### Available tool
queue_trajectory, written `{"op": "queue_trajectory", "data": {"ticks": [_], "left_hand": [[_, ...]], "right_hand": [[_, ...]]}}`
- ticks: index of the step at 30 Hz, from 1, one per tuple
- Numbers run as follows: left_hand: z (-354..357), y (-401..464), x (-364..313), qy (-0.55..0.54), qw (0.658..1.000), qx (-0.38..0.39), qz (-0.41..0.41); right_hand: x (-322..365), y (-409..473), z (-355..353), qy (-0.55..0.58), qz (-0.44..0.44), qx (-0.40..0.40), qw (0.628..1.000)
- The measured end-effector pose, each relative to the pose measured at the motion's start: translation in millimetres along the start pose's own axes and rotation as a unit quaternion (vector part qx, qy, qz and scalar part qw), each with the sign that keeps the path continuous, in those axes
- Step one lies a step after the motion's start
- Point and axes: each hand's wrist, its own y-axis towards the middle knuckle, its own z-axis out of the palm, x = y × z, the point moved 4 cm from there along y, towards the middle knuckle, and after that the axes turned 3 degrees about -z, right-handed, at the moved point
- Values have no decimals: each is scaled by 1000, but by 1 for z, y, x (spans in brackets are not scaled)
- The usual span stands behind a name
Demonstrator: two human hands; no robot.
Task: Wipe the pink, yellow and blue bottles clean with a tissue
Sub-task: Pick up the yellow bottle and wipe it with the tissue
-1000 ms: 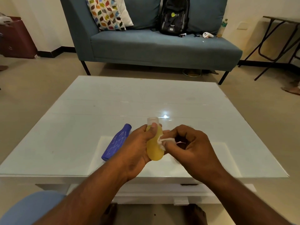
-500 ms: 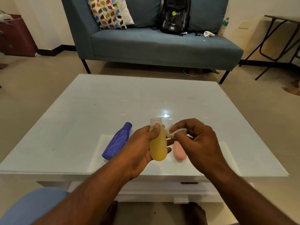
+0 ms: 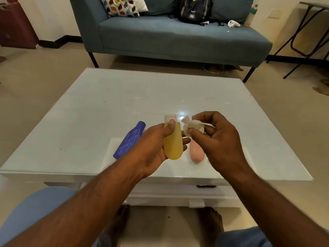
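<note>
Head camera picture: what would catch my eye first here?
The yellow bottle, held upright in the left hand above the white table, stands out first. Beside it, the right hand pinches a crumpled tissue. The blue bottle and pink bottle lie on the table.
</note>
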Motion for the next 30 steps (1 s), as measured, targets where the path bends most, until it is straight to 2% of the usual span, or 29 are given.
{"op": "queue_trajectory", "data": {"ticks": [4,9,15,20,22,25,27,30], "left_hand": [[3,-1,3,14,1000,4,4],[-4,1,0,3,1000,-20,21],[1,1,6,50,999,4,13],[-7,1,-2,61,997,-27,36],[-8,1,-3,67,997,-24,35],[-3,-1,3,82,996,-7,24],[-1,-1,4,84,996,-5,25],[-7,1,1,86,995,-45,37]], "right_hand": [[2,-3,2,-7,-18,5,1000],[0,-11,11,-31,-40,79,996],[0,-8,7,4,-69,19,997],[3,-14,14,-13,-80,116,990],[4,-13,14,-14,-88,102,991],[6,-7,9,-9,-112,40,993],[7,-5,7,-1,-121,32,992],[7,-11,14,-12,-127,95,987]]}}
